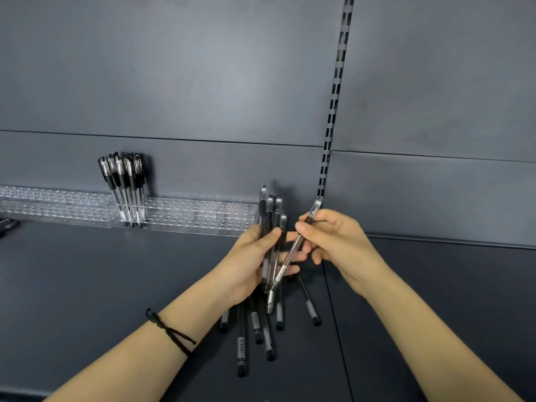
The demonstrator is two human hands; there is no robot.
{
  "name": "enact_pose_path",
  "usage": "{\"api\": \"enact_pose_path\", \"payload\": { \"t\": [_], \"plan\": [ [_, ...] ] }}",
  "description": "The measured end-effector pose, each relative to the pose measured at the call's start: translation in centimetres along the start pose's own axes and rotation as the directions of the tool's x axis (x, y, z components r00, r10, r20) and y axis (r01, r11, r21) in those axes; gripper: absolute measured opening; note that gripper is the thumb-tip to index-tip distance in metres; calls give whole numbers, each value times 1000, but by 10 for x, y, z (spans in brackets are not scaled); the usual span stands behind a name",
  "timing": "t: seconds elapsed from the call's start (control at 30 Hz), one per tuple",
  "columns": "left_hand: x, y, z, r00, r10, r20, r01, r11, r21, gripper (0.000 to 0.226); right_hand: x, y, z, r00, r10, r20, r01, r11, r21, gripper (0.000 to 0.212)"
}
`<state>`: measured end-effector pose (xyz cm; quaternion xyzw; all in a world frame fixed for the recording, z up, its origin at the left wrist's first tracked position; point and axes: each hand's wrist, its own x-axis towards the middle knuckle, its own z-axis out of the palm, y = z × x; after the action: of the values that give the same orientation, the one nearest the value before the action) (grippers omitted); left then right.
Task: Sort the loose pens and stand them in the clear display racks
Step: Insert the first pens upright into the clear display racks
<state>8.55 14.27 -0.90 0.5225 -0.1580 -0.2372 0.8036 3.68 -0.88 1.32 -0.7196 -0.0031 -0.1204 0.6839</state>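
Observation:
My left hand (pixel 252 262) grips a bundle of black pens (pixel 271 216), caps pointing up above the fingers. My right hand (pixel 336 242) pinches a single clear-barrelled pen (pixel 291 256) that slants across the bundle, its cap up at the right. Beneath the hands several loose black pens (pixel 256 329) lie on the dark shelf. Two clear display racks run along the back wall: the left rack (pixel 55 207) and the right rack (pixel 203 216). Several black pens (pixel 123 181) stand upright where the two racks meet.
The dark grey shelf (pixel 101 285) stretches left and right of the pile. A slotted metal upright (pixel 333 111) runs up the back wall behind the hands. More dark pens (pixel 7 226) peek in at the far left edge.

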Motion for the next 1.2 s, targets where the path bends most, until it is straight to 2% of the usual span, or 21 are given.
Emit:
{"api": "enact_pose_path", "payload": {
  "t": [0.1,0.23,0.3,0.37,0.4,0.5,0.6,0.67,0.83,1.03,1.2],
  "plan": [
    [-3,0,3,996,-18,90,9,995,100,16,1,2,-1,992,-88,-91,73,986,-150,21],
    [1,-3,3,995,-13,99,2,994,107,19,0,5,6,980,-181,-82,161,966,-202,15],
    [5,-1,-1,999,8,47,-11,998,64,14,2,7,5,984,-135,-120,112,977,-181,21],
    [10,4,-9,999,48,-20,-48,999,23,22,5,11,0,987,-48,-154,21,985,-173,27],
    [12,7,-12,996,69,-52,-69,998,8,28,7,13,-3,987,-18,-159,-18,975,-223,28],
    [12,14,-18,982,132,-135,-136,990,-25,36,8,23,-4,992,34,-123,-89,876,-474,31],
    [12,15,-19,962,186,-200,-192,981,-10,22,7,31,2,993,115,-22,-98,705,-702,48],
    [13,14,-19,957,178,-227,-189,981,-29,11,7,33,5,986,163,39,-72,621,-780,57],
    [13,9,-18,978,116,-173,-123,992,-27,14,14,40,3,991,131,-12,-92,628,-773,55],
    [15,1,-14,987,52,-150,-53,999,-4,25,19,44,3,991,26,-133,-126,536,-835,49],
    [17,0,-20,991,42,-129,-45,999,-25,22,24,38,-5,975,174,-138,-215,581,-785,52]
  ]
}}
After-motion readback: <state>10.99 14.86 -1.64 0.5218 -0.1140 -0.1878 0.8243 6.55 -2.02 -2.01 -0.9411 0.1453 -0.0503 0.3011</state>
